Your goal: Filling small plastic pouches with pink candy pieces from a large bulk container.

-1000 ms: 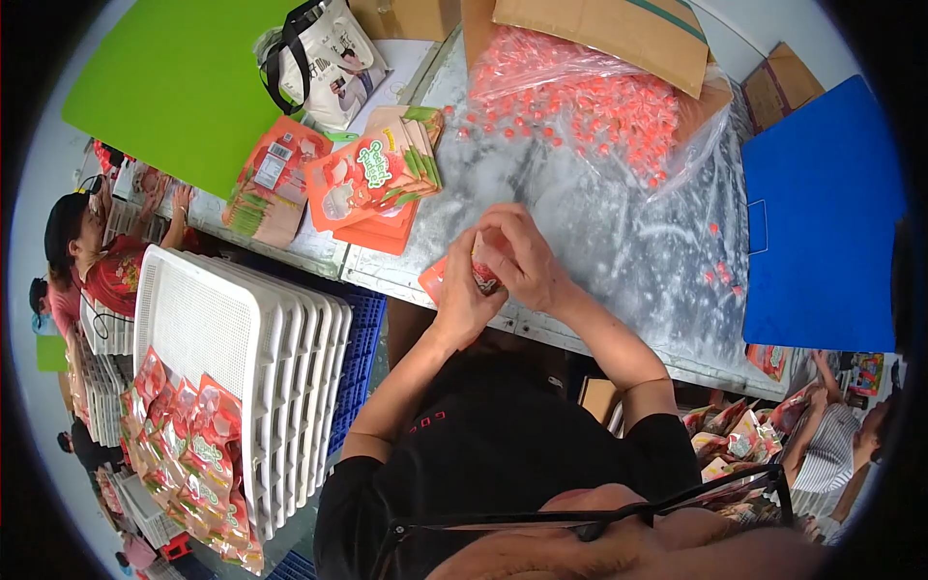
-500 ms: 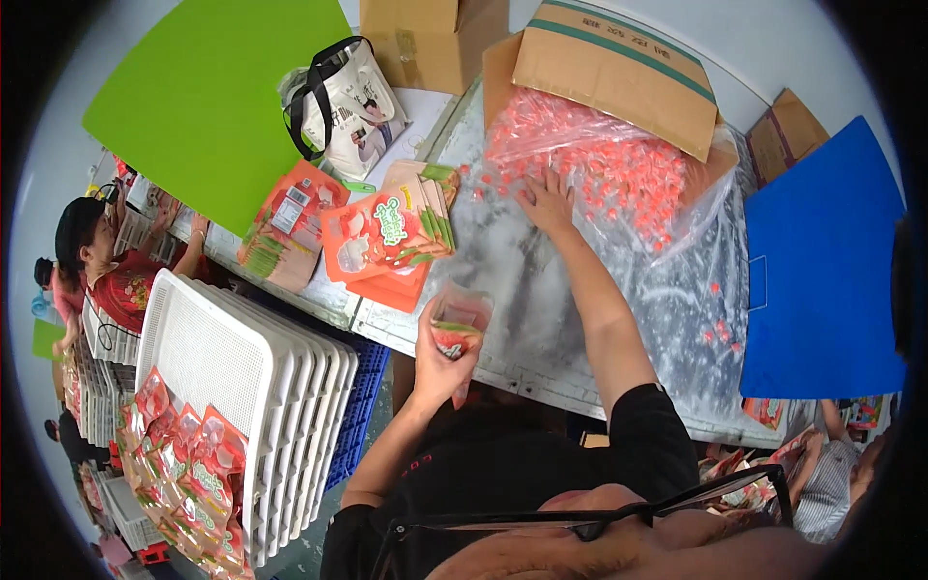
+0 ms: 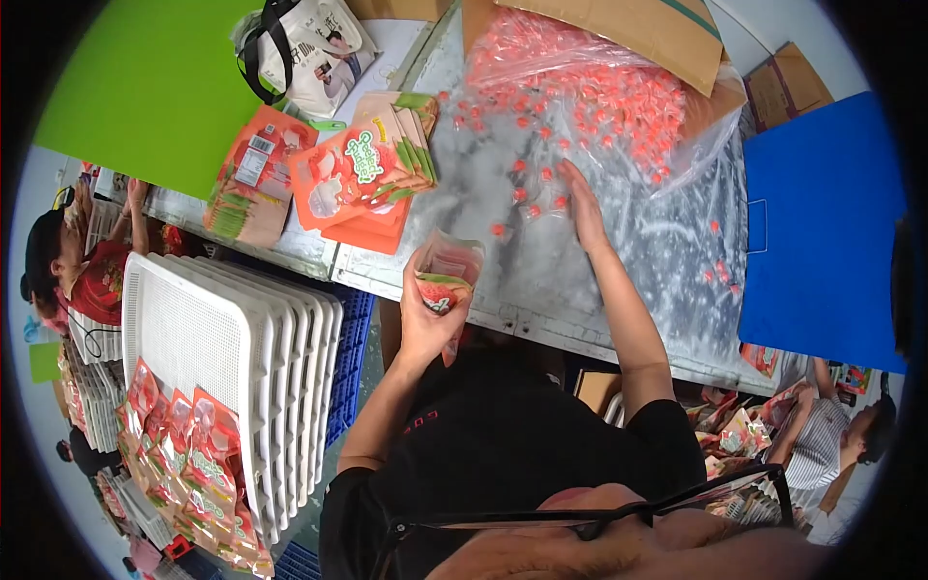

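My left hand (image 3: 423,329) is wrapped round a red-and-tan printed pouch (image 3: 452,259), held upright at the table's near edge with its mouth gaping upward. To the right of it, my right hand (image 3: 586,215) rests edge-on over the metal tabletop, fingers stretched out and nothing gripped. Several small red wrapped candies (image 3: 561,202) lie loose just left of its fingers. Beyond them a clear plastic bag (image 3: 691,164) full of the same candies spills out of a cardboard box (image 3: 667,48). Flat pouches (image 3: 362,164) are stacked at the left of the table.
White plastic trays (image 3: 193,309) stand stacked at the left, with filled pouches (image 3: 208,454) on top. A white tote bag (image 3: 314,58) sits behind the flat pouches. Green (image 3: 145,106) and blue panels (image 3: 822,232) flank the table. Other people work at both sides.
My right hand has drawn back from the candy heap toward me, and several candies now lie spread nearer the pouch. My left hand still holds the pouch. The view has shifted.
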`<state>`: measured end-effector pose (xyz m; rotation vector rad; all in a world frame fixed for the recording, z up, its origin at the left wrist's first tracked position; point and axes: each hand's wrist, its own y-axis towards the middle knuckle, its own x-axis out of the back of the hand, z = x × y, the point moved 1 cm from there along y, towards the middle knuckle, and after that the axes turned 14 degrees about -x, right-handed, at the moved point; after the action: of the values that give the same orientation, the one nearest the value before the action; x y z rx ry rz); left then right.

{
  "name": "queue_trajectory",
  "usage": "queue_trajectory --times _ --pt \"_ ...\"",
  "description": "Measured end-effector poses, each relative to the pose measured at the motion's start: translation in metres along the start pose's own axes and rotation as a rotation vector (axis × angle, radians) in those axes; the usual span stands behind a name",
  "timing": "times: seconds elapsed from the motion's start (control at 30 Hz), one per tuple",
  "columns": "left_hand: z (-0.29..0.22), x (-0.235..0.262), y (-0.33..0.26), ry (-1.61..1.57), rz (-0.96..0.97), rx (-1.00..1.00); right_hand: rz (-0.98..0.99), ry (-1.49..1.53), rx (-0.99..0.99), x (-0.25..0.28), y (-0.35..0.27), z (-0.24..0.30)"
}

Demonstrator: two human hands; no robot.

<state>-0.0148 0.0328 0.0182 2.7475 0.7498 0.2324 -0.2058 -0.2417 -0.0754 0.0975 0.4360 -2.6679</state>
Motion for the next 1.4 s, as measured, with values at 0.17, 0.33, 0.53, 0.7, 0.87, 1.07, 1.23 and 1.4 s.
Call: queue_trajectory --times 0.17,0.33,0.53,0.7,0.87,1.07,1.23,1.4 --pt "-0.005 0.006 -0.009 -0.010 -0.011 0.017 -0.036 -0.733 0.325 -0.005 -0.019 0.005" --pt "-0.009 0.012 -0.013 0.027 -0.053 0.013 -0.158 -1.125 0.442 -0.024 -0.026 0.001" --pt "-0.020 0.016 -0.009 0.087 -0.097 -0.045 -0.158 -1.152 0.550 -0.043 -0.016 0.000" --pt "-0.025 0.019 -0.002 0.111 -0.107 -0.050 0.010 -1.313 0.588 -0.069 -0.006 -0.004" --pt "-0.017 0.027 -0.007 0.089 -0.170 -0.025 0.186 -1.271 0.632 -0.104 -0.067 -0.009" --pt "-0.007 0.023 -0.011 0.094 -0.134 -0.004 0.179 -1.173 0.866 -0.105 -0.075 -0.036" --pt "0.001 0.017 -0.007 0.232 0.023 -0.162 0.056 -0.903 0.798 -0.091 -0.057 -0.040" --pt "-0.002 0.004 0.004 0.282 0.098 -0.335 0.098 0.132 -0.070 -0.109 -0.089 0.049"
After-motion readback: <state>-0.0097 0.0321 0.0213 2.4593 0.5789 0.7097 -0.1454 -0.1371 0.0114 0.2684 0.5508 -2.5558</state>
